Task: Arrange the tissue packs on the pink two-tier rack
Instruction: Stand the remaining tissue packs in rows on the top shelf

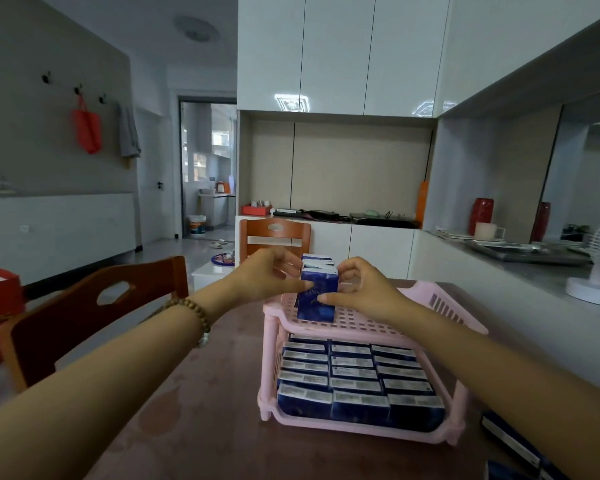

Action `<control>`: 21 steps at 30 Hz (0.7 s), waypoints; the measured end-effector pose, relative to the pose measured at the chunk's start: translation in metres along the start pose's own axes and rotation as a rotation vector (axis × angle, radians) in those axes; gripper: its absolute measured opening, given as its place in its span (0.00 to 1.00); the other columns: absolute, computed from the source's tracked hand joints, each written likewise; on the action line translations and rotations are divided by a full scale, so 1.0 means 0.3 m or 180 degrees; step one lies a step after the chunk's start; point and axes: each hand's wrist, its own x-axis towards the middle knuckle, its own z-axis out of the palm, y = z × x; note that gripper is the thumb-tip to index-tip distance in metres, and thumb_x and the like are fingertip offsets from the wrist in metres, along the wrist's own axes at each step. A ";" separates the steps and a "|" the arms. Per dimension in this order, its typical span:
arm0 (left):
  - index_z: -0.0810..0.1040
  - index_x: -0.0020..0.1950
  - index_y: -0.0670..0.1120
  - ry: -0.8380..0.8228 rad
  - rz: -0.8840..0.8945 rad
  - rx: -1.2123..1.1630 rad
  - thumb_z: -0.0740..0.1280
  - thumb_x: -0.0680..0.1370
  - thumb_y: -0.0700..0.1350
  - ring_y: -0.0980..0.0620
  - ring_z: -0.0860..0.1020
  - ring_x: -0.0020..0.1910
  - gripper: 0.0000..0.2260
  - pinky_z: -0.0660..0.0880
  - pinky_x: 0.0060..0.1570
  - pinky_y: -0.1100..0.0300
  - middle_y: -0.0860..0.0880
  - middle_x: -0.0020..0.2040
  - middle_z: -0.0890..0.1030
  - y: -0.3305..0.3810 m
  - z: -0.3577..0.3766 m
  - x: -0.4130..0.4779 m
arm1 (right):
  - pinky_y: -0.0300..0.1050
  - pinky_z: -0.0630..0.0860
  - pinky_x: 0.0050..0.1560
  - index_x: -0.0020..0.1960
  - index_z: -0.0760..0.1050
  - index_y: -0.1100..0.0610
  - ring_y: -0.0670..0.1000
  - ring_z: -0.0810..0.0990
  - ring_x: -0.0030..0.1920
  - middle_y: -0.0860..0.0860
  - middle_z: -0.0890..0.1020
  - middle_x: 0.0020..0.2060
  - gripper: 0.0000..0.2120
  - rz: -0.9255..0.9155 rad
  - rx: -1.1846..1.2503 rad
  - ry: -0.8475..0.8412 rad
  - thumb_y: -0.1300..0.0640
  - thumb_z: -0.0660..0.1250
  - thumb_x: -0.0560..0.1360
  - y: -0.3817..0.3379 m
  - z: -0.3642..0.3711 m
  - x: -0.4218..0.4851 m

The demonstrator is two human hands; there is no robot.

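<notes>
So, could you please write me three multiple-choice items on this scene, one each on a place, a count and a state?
1. Where are the packs that the left hand and right hand hold? A. rack's top tier B. sink C. drawer
2. How many columns of packs fill the lower tier? A. one B. three C. six
3. The left hand is: A. flat B. hidden C. pinching packs
Key: 1A, they stand on the upper shelf; 2B, the front row shows three; 3C, thumb and fingers clamp them.
</notes>
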 end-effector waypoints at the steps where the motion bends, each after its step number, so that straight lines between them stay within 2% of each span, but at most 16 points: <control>1: 0.75 0.55 0.47 0.0012 -0.0028 0.0014 0.73 0.70 0.45 0.52 0.78 0.50 0.16 0.78 0.50 0.56 0.50 0.50 0.79 -0.004 0.002 0.000 | 0.34 0.72 0.43 0.57 0.67 0.55 0.49 0.77 0.52 0.47 0.75 0.51 0.25 0.0008 0.0000 0.0002 0.57 0.76 0.66 0.004 0.004 0.003; 5: 0.74 0.55 0.48 0.0031 -0.0074 -0.0044 0.74 0.70 0.45 0.53 0.79 0.49 0.17 0.78 0.47 0.59 0.52 0.48 0.79 -0.015 -0.001 -0.003 | 0.32 0.70 0.40 0.57 0.66 0.54 0.47 0.76 0.50 0.46 0.74 0.50 0.25 0.0002 -0.0045 0.0029 0.56 0.76 0.66 0.011 0.015 0.004; 9: 0.73 0.57 0.48 0.0019 -0.0148 -0.0036 0.74 0.70 0.46 0.51 0.78 0.51 0.19 0.78 0.50 0.55 0.50 0.51 0.79 -0.012 -0.003 -0.012 | 0.32 0.71 0.39 0.56 0.64 0.53 0.45 0.76 0.48 0.45 0.73 0.49 0.25 -0.0016 -0.0051 -0.0022 0.55 0.76 0.67 0.011 0.025 0.003; 12: 0.72 0.59 0.48 0.0015 -0.0181 -0.0008 0.74 0.70 0.47 0.51 0.78 0.51 0.20 0.78 0.47 0.58 0.50 0.52 0.79 -0.003 -0.008 -0.024 | 0.33 0.70 0.39 0.56 0.64 0.53 0.44 0.74 0.46 0.46 0.73 0.49 0.25 -0.0044 -0.0183 0.0039 0.53 0.75 0.67 0.011 0.021 -0.001; 16: 0.71 0.60 0.48 0.0041 -0.0159 0.0106 0.73 0.70 0.47 0.51 0.77 0.53 0.21 0.77 0.48 0.58 0.50 0.53 0.77 0.013 -0.008 -0.045 | 0.34 0.69 0.38 0.58 0.63 0.53 0.48 0.74 0.50 0.49 0.72 0.54 0.24 -0.0100 -0.0389 0.0115 0.52 0.73 0.69 0.002 0.011 -0.016; 18: 0.71 0.61 0.47 0.0101 -0.0136 0.0172 0.73 0.71 0.47 0.51 0.76 0.54 0.22 0.76 0.48 0.59 0.51 0.55 0.76 0.025 -0.009 -0.061 | 0.35 0.70 0.40 0.60 0.63 0.53 0.48 0.73 0.53 0.49 0.71 0.57 0.25 -0.0103 -0.0435 0.0171 0.51 0.73 0.70 -0.013 -0.004 -0.032; 21: 0.71 0.61 0.48 0.0430 0.0011 0.0302 0.71 0.72 0.50 0.54 0.74 0.55 0.20 0.74 0.49 0.60 0.52 0.58 0.75 0.055 -0.011 -0.101 | 0.40 0.72 0.49 0.64 0.64 0.52 0.47 0.72 0.56 0.48 0.70 0.63 0.26 -0.0201 -0.0565 0.0255 0.48 0.70 0.72 -0.045 -0.047 -0.082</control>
